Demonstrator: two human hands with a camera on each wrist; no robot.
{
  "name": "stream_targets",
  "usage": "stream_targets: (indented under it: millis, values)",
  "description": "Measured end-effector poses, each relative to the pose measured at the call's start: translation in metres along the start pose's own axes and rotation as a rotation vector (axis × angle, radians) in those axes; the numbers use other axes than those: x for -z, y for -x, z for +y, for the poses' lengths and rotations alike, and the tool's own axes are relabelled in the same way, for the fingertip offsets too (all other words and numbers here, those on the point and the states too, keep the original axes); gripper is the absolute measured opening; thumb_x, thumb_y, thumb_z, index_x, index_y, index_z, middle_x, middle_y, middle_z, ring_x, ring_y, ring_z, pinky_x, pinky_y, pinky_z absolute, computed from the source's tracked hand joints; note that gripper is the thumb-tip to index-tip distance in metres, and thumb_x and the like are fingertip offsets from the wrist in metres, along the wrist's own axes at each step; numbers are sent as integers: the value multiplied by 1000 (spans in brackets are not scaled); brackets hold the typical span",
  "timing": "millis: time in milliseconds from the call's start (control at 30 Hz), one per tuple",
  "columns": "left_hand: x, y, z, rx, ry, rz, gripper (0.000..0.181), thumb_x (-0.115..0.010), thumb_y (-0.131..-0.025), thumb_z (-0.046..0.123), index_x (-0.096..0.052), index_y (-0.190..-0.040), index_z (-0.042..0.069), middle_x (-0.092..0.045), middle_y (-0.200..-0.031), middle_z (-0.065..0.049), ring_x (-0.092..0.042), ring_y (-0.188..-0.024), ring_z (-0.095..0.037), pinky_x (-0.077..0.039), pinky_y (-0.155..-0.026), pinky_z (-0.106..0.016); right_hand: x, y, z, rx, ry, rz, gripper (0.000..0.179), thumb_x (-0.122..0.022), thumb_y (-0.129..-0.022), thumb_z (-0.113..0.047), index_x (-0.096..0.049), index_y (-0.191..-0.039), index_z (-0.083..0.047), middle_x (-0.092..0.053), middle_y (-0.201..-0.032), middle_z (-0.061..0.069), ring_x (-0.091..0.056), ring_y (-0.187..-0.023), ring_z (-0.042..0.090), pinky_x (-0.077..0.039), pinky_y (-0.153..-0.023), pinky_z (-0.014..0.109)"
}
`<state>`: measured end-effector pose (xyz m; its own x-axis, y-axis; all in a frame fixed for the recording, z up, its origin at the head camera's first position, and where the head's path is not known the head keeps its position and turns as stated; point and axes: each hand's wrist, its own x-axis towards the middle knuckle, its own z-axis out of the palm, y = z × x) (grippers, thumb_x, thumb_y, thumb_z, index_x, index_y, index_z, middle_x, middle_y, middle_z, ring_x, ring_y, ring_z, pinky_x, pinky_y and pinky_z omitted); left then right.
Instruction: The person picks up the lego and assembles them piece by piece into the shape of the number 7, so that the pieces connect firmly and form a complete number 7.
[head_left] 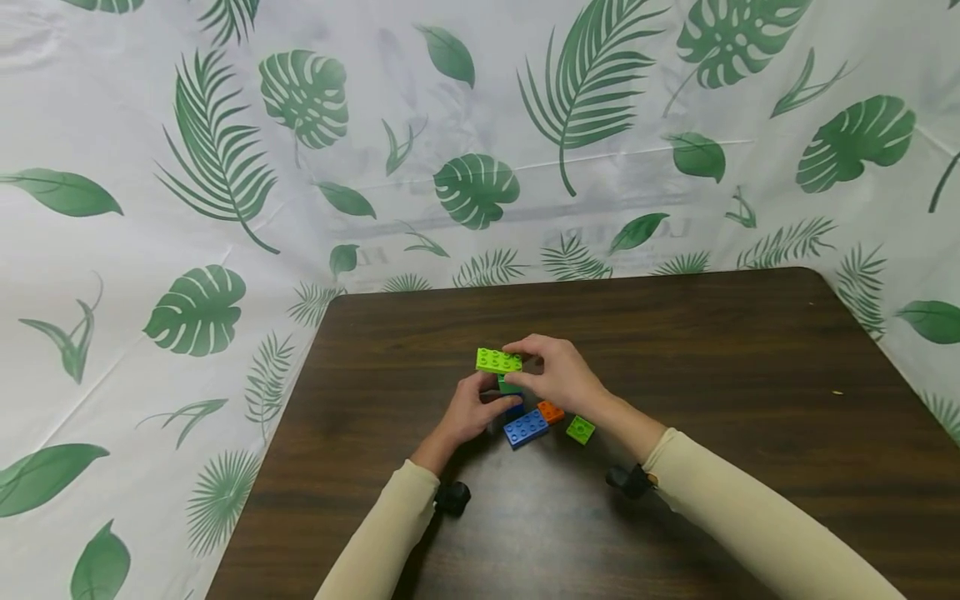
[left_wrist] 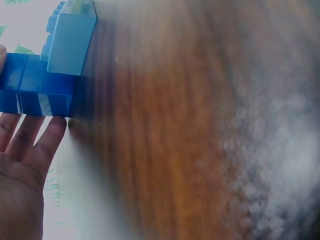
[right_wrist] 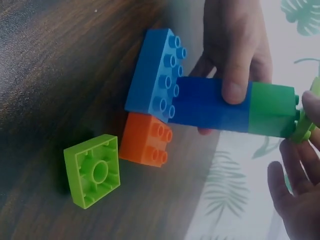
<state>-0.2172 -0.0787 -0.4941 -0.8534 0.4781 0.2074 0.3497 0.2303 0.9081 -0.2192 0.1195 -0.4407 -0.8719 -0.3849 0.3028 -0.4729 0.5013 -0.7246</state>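
Note:
A stack of dark blue bricks [right_wrist: 202, 102] with a green brick [right_wrist: 272, 109] on top stands upright on the table. My left hand [head_left: 468, 410] grips its blue part, thumb on one side and fingers on the other; the left hand [left_wrist: 22, 175] also shows in the left wrist view. Over the green brick, my right hand [head_left: 558, 372] pinches a long lime green brick [head_left: 498, 361] between thumb and fingers. That brick is at the green studs; whether it is pressed down on them I cannot tell.
Beside the stack's foot lies a long lighter blue brick [head_left: 527, 428], with an orange brick [head_left: 551, 412] against its end. A small lime green brick [right_wrist: 92, 170] rests to the right, hollow underside showing in the right wrist view. All are on a dark wooden table [head_left: 712, 358].

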Motion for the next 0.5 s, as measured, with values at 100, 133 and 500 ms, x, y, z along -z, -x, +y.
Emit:
stream_targets:
  millis: [100, 133, 500]
  values:
    - [0, 0, 0, 19, 3, -5, 38, -71, -91, 10, -59, -126, 1, -67, -119, -12, -65, -109, -25, -52, -93, -43, -1, -1, -2, 34, 57, -17, 41, -80, -83, -19, -69, -121, -9, -67, -112, 1, -63, -100, 24, -53, -86, 47]
    - [0, 0, 0, 17, 7, -7, 38, -71, -91, 9, -59, -126, 1, -67, -119, -12, -64, -109, -26, -52, -93, -43, -1, -1, -2, 39, 70, -24, 41, -80, -83, -20, -69, -121, -9, -67, -113, 1, -63, -100, 25, -53, -87, 48]
    - [-2, -2, -10, -14, 18, -3, 40, -71, -90, 6, -58, -128, 1, -64, -121, -14, -63, -111, -31, -52, -93, -39, 0, -1, -5, 38, 173, -59, 41, -80, -83, -24, -69, -122, -15, -67, -114, -1, -63, -99, 15, -53, -87, 39]
